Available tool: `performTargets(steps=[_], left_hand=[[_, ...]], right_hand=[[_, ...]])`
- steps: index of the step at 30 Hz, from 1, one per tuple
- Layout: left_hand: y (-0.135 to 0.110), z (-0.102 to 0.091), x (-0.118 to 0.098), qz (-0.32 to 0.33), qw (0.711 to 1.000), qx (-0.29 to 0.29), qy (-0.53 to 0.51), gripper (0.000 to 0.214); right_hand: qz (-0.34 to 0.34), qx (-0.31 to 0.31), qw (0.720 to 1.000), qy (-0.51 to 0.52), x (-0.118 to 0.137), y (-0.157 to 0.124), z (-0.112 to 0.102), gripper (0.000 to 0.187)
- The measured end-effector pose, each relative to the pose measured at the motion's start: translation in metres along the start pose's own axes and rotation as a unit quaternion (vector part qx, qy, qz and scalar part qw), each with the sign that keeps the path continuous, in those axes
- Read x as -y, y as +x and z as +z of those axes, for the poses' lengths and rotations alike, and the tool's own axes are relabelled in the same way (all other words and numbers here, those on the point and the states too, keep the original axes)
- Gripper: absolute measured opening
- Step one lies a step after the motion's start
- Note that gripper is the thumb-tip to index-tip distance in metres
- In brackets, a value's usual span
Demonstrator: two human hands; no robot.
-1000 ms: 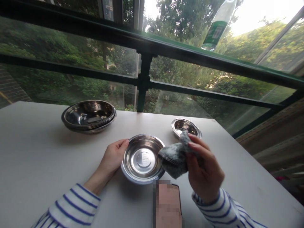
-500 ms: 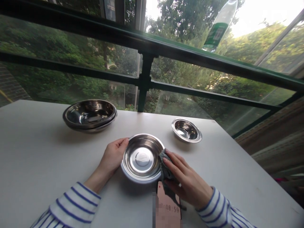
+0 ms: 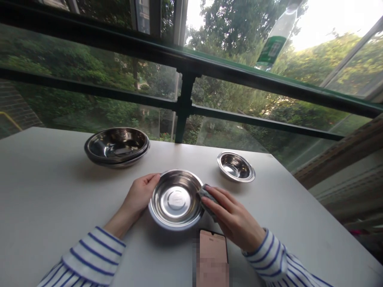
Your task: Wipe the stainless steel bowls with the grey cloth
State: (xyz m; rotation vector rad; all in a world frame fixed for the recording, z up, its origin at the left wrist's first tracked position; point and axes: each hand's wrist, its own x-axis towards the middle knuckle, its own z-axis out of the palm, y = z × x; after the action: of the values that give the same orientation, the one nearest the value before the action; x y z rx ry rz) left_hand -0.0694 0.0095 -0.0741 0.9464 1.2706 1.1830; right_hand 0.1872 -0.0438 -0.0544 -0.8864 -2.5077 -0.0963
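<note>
A shiny steel bowl [image 3: 176,201] is held above the white table, tilted slightly toward me. My left hand [image 3: 141,195] grips its left rim, thumb on top and the other fingers hidden beneath. On the right rim, my right hand [image 3: 235,215] presses a crumpled grey-green cloth [image 3: 206,195] against the metal. Its fingers are closed over the cloth, and part of the cloth is hidden under them. Below the bowl lies a phone [image 3: 213,249] with a pinkish screen, its lower part blurred out.
Several nested steel basins [image 3: 118,145] stand at the back left of the white table [image 3: 60,191]. A smaller steel bowl [image 3: 236,166] sits at the back right. Behind the table runs a dark green railing [image 3: 185,93], with a plastic bottle [image 3: 273,44] on its top bar.
The cloth's hanging end no longer droops over the phone; it is bunched under my right hand. The bowl and both hands have shifted slightly left. The view has moved a little.
</note>
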Motion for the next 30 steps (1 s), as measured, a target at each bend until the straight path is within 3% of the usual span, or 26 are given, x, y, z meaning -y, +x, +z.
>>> performTargets(steps=[7,13,20,25,30], left_hand=[[-0.003,-0.002,-0.003,-0.015,0.999,-0.023,-0.021,0.038],[-0.009,-0.005,-0.009,-0.052,0.993,-0.066,-0.086,0.038],[-0.033,-0.004,-0.011,-0.078,0.989,-0.036,-0.124,0.028],[-0.045,-0.003,-0.002,-0.102,0.983,0.013,-0.15,0.029],[-0.043,0.001,-0.001,-0.098,0.987,0.006,-0.126,0.036]], right_hand=[[0.02,0.029,0.996,0.086,0.006,-0.004,0.011,0.048],[0.054,-0.02,0.994,0.095,0.007,0.0,0.018,0.041],[0.108,-0.064,0.988,0.085,0.011,-0.003,0.027,0.044],[0.111,-0.055,0.989,0.079,0.013,-0.003,0.025,0.043],[0.12,-0.039,0.99,0.059,0.011,-0.005,0.022,0.042]])
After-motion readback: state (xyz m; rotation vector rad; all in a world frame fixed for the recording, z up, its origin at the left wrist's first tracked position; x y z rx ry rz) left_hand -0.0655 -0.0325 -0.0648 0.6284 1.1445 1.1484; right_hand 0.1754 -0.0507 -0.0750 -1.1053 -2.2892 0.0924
